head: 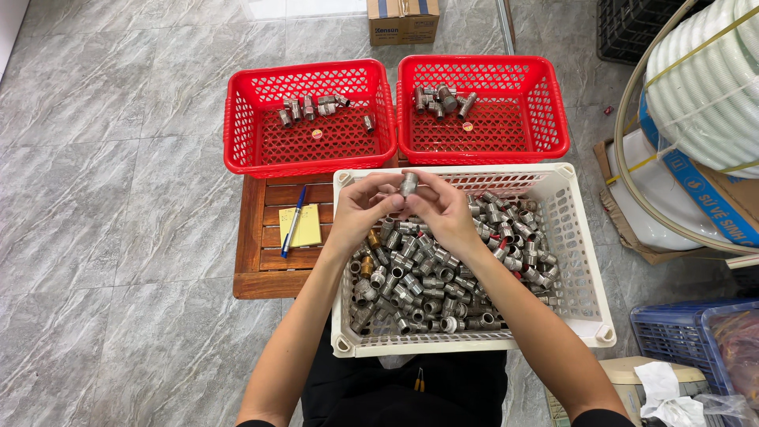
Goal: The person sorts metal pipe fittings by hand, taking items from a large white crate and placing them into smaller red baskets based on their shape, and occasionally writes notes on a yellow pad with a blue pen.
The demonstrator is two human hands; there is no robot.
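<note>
- Far left on the low wooden table (261, 273): yellow notepad (304, 225) with a blue pen (293, 221) across it.
- Left red basket (308, 117) holds a few metal fittings; right red basket (482, 107) a similar small cluster.
- My left hand (360, 212) and right hand (443, 209) meet over the white crate (581, 261), fingertips of both pinched closed on one threaded steel pipe fitting (408, 184), held upright above the crate's rear rim.
- Crate is heaped with steel fittings (431, 273).
</note>
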